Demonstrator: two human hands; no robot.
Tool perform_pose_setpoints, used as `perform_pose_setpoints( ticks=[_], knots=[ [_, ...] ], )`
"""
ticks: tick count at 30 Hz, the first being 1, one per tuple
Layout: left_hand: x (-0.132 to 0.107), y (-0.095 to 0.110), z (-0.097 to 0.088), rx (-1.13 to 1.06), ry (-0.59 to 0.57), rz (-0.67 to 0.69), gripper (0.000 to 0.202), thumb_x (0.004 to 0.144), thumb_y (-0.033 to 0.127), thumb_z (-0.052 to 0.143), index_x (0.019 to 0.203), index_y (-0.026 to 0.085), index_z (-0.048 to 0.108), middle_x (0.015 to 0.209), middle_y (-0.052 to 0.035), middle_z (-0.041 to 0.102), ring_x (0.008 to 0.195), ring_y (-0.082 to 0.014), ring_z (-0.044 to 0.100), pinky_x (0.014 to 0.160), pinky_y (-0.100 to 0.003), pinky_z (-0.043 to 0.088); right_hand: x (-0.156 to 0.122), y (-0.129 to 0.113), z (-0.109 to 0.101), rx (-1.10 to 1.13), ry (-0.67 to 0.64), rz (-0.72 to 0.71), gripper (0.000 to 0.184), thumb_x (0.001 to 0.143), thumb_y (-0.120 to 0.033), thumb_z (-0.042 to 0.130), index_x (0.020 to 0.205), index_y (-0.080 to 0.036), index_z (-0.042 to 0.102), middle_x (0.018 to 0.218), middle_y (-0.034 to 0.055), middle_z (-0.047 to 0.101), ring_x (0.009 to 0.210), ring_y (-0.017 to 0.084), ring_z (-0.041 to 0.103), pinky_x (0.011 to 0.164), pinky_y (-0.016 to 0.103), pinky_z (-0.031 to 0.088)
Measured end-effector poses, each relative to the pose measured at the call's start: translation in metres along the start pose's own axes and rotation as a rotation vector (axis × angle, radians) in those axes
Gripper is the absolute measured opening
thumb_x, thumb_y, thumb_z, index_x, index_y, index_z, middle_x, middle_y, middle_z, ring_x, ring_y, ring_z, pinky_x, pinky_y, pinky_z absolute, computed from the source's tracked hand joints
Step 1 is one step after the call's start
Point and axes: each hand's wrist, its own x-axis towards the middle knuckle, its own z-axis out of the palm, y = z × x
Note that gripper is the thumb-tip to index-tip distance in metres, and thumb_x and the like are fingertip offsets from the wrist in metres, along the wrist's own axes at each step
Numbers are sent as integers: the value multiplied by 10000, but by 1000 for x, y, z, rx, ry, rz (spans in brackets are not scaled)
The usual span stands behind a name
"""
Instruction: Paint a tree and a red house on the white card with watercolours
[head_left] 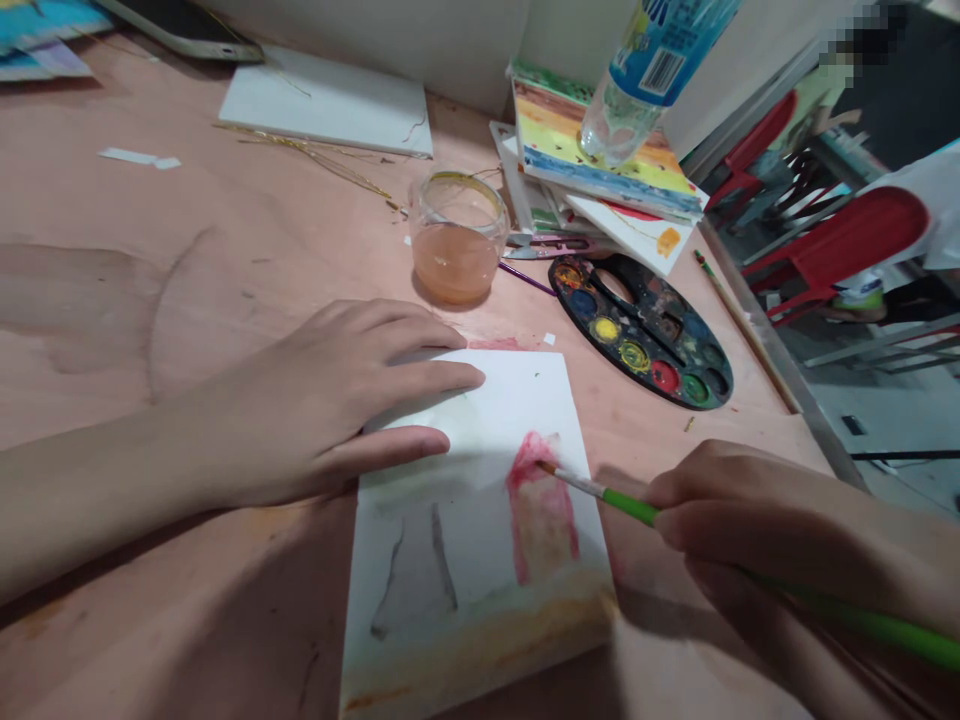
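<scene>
My right hand (720, 520) is closed around a green-handled paintbrush (626, 505). The brush's tip meets a pink painted shape on the right part of a white canvas panel (480, 500). Two grey strokes mark the panel's left side, and a yellow-brown band runs along its near edge. Flat on the upper left of the panel lies my left hand (375, 380), fingers stretched out, holding nothing. Just beyond it stands a clear cup (460, 240) of murky orange-brown water. A black oval paint palette (645, 330) with several colour wells sits to the right of the cup.
At the back right, a plastic bottle (630, 90) stands on stacked painted panels (607, 150). Scissors (551, 246) lie behind the palette. A blank white board (330, 100) and a phone (187, 30) are at the back left. Red chairs (847, 240) stand beyond the table edge.
</scene>
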Motion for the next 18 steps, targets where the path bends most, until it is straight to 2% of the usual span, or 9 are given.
perform_pose_setpoints(
  ticks=[8, 10, 12, 16, 18],
  knots=[
    [-1, -1, 1, 20, -16, 6, 532, 1065, 699, 422, 1469, 425, 632, 1591, -23, 624, 1437, -364, 574, 1196, -579, 446, -4, 1, -3, 10, -80, 46, 213, 1000, -76, 489, 914, -245, 584, 675, -16, 681, 689, 154, 756, 534, 225, 542],
    [-1, -1, 1, 15, -11, 7, 543, 1068, 705, 404, 1462, 415, 640, 1588, -29, 626, 1425, -369, 583, 1186, -586, 447, -4, -1, -3, 36, -45, 67, 201, 1002, -80, 487, 959, -242, 598, 702, -18, 682, 680, 138, 734, 546, 215, 539],
    [-1, -1, 1, 7, -1, 7, 548, 1070, 707, 394, 1440, 404, 661, 1582, -34, 632, 1411, -372, 596, 1178, -587, 452, -4, -1, -2, 50, -66, 49, 197, 984, -63, 525, 1003, -246, 595, 716, -34, 684, 688, 124, 724, 574, 199, 542],
    [0, -1, 1, 15, 8, 24, 546, 1076, 699, 393, 1437, 391, 663, 1575, -41, 636, 1409, -382, 596, 1157, -600, 461, -7, 0, -1, 74, -95, 79, 202, 994, -55, 520, 934, -236, 583, 680, -30, 626, 636, 136, 670, 545, 254, 486],
    [1, -1, 1, 25, 12, 31, 547, 1083, 687, 384, 1453, 387, 652, 1573, -49, 636, 1413, -384, 593, 1158, -605, 459, -9, 0, 2, 79, -64, 91, 197, 1037, -95, 506, 929, -244, 576, 670, -25, 610, 638, 148, 667, 527, 276, 457]
  ],
)
